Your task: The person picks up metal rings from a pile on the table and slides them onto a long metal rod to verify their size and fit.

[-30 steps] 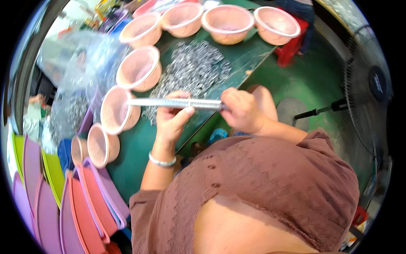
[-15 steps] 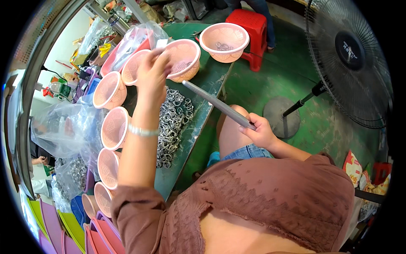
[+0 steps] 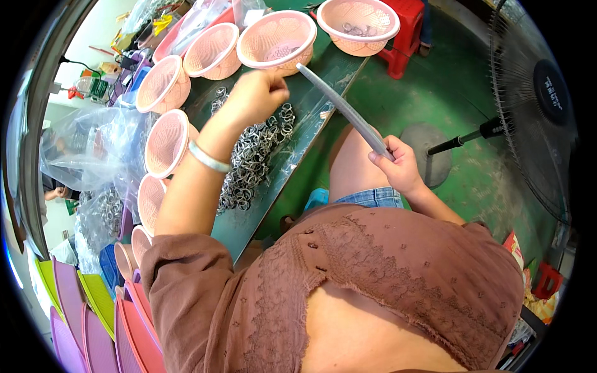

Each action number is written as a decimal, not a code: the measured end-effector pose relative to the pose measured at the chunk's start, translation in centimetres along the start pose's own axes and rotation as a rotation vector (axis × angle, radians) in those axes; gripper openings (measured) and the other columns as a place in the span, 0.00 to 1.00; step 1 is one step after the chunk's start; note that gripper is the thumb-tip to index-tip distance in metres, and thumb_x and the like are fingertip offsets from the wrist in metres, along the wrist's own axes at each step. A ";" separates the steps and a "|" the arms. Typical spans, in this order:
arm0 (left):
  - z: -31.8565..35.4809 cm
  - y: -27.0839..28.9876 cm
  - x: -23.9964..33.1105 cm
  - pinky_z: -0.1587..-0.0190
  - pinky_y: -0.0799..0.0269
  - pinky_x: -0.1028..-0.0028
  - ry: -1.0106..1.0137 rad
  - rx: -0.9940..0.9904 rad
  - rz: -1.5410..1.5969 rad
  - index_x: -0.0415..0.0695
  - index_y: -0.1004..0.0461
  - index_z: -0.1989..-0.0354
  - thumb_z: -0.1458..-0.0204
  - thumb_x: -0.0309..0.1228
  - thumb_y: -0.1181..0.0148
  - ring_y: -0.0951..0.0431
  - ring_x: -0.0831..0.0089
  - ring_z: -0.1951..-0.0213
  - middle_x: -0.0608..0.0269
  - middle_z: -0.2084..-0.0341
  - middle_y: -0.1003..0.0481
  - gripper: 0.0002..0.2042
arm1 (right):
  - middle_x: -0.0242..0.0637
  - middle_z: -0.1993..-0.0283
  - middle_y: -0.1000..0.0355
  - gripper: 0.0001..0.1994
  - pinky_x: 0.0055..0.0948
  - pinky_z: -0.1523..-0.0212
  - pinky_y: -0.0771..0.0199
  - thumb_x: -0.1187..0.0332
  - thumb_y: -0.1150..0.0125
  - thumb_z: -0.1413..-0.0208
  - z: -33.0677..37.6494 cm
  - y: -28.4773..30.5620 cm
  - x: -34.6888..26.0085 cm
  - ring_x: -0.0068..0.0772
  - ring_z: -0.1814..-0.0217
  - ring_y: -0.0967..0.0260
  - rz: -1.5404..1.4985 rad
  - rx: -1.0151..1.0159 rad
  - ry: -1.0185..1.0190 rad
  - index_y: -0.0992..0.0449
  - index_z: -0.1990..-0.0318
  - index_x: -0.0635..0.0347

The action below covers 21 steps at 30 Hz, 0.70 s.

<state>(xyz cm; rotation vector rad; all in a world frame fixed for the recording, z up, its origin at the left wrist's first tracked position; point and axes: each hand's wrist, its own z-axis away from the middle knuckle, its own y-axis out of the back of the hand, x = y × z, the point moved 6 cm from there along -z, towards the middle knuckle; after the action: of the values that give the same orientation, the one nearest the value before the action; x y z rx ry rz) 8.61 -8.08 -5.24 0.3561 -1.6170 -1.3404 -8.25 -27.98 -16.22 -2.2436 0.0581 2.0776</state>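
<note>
My right hand [image 3: 398, 165] grips the thick end of a grey tapered ring mandrel [image 3: 345, 107], held above my thigh. Its narrow tip points up and left toward the bowls. Over a heap of silvery metal rings [image 3: 254, 163] on the green table hovers my left hand [image 3: 258, 98], a pale bracelet on its wrist. The left fingers are curled closed; whether a ring is between them is hidden. Just beyond that hand stands a pink plastic bowl [image 3: 278, 37] with some rings in it. A second pink bowl [image 3: 359, 28], at the table's far right corner, holds a few rings.
More pink bowls [image 3: 166, 143] line the table's left side, beside clear plastic bags [image 3: 93, 146]. The green table [image 3: 298, 146] has a worn right edge. A standing fan [image 3: 535, 99] and a red stool [image 3: 407, 37] are to the right. Colourful baskets [image 3: 96, 317] sit at lower left.
My left hand has come back from beside the bowls to the ring heap, its fingers now curled. The view has shifted, and the ring mandrel stays in my right hand.
</note>
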 end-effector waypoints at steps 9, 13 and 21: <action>4.8 -0.8 -2.7 0.53 0.37 0.65 -0.016 0.209 -0.361 0.48 0.25 0.64 0.58 0.30 0.42 0.32 0.57 0.57 0.56 0.60 0.31 0.11 | 0.24 0.70 0.40 0.03 0.17 0.65 0.44 0.77 0.45 0.53 -1.2 -2.1 -0.3 0.15 0.68 0.47 -0.075 -0.090 0.008 0.33 0.70 0.62; 8.1 -1.0 -4.2 0.50 0.43 0.59 -0.048 0.227 -0.289 0.50 0.25 0.59 0.56 0.29 0.44 0.33 0.57 0.54 0.56 0.58 0.31 0.13 | 0.26 0.70 0.41 0.03 0.18 0.65 0.43 0.77 0.45 0.53 -1.4 -2.7 -0.3 0.16 0.67 0.47 -0.044 -0.100 0.044 0.32 0.71 0.62; 9.6 -0.6 -4.7 0.56 0.36 0.63 -0.117 0.409 -0.105 0.44 0.26 0.62 0.57 0.27 0.44 0.29 0.56 0.59 0.54 0.63 0.29 0.11 | 0.25 0.76 0.41 0.05 0.17 0.73 0.45 0.74 0.41 0.54 -2.2 -3.3 0.5 0.14 0.73 0.47 0.101 -0.095 0.044 0.32 0.74 0.62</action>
<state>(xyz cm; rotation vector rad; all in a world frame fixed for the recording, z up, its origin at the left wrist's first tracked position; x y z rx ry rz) 2.98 0.76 -7.26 0.6233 -1.9959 -1.1162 -5.70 -24.84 -16.44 -2.3898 0.0789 2.1229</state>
